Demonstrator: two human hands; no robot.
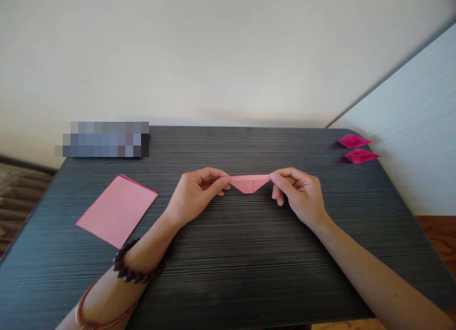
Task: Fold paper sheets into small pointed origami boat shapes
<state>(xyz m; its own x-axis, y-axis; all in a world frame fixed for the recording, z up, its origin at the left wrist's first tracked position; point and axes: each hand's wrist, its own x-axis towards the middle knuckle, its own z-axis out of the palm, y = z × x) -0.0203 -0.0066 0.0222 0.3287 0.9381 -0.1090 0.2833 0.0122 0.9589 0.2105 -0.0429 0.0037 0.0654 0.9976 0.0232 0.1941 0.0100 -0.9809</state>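
Note:
A folded pink paper [249,183] is held up over the dark table, long edge on top and narrowing toward the bottom, with vertical crease lines in its middle. My left hand [199,192] pinches its left tip between thumb and fingers. At the opposite tip, my right hand [297,192] pinches it the same way, its lower fingers curled beneath. The fingertips cover both ends of the paper.
A stack of square paper [116,210], pink on top with darker pink below, lies left on the dark table [228,273]. Two folded magenta paper pieces [354,141] sit at the far right. A blurred-out object [105,140] stands back left. A wall rises behind.

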